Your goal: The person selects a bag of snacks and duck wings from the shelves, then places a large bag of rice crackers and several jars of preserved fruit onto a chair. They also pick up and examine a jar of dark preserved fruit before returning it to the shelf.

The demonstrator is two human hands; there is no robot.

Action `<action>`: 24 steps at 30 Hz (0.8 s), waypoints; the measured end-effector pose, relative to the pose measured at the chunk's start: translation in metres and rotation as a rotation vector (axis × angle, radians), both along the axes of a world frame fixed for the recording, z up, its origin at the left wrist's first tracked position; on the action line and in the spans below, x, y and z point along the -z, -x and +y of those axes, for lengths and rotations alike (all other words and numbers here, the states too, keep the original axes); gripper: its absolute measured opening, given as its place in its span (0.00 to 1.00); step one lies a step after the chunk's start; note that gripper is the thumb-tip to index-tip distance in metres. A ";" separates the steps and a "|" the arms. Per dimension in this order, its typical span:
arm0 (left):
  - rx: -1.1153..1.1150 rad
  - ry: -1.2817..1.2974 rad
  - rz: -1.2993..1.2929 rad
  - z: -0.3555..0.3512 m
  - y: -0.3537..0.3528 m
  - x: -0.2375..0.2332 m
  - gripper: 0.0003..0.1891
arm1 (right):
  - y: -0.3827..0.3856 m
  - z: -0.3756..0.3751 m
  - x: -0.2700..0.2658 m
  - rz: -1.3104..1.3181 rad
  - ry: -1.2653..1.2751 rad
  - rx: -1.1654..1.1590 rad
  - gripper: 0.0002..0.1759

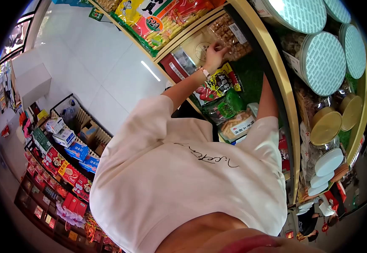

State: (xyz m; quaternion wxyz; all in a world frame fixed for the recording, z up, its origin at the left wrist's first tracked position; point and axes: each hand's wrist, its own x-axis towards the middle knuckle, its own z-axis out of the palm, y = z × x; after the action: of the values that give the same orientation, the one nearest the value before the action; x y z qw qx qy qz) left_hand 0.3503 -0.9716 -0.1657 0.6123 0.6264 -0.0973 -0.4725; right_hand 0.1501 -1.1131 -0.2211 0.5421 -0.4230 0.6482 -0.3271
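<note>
My left hand (215, 58), with a watch (204, 73) on its wrist, reaches into the shelf. Its fingers are closed at the edge of a clear packet of brown, chunky snack pieces (230, 36) with a white label. My right forearm (267, 99) passes behind the shelf's dark edge, which hides the right hand. Between the arms lie a black and yellow snack bag (221, 82), a green bag (231, 103) and a clear-topped pack of pale sticks (239, 125). A kraft-brown pouch (198, 47) lies left of the clear packet.
The shelf's wooden rim (282, 76) curves along the right. Beyond it stand jars with patterned lids (324, 63) and gold-lidded jars (326, 126). A large yellow and red snack bag (162, 21) lies at the top. Boxed goods fill a crate (80, 114) on the left, beside tiled floor.
</note>
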 end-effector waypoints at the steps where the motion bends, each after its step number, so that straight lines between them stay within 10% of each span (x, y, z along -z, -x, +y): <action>1: 0.007 -0.003 0.000 0.004 0.003 0.000 0.18 | 0.012 0.009 -0.009 0.015 0.005 0.008 0.28; 7: 0.054 0.133 0.303 0.057 0.081 -0.019 0.17 | 0.063 0.037 -0.039 0.086 -0.009 0.027 0.30; 15: 0.198 0.014 0.078 0.036 0.172 0.036 0.29 | 0.119 0.062 -0.050 0.167 -0.056 0.070 0.32; 19: 0.557 -0.113 0.188 0.025 0.122 0.064 0.26 | 0.104 0.054 -0.023 0.163 -0.093 0.081 0.33; 24: 0.409 -0.063 0.126 0.073 0.040 0.053 0.21 | 0.081 0.052 -0.004 0.107 -0.180 0.156 0.34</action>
State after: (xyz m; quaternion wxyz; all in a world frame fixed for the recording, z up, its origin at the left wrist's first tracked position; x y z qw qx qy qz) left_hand 0.3104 -0.8983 -0.2189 0.4889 0.5817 -0.1692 -0.6277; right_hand 0.0695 -1.0612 -0.2167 0.5157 -0.3377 0.7338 -0.2856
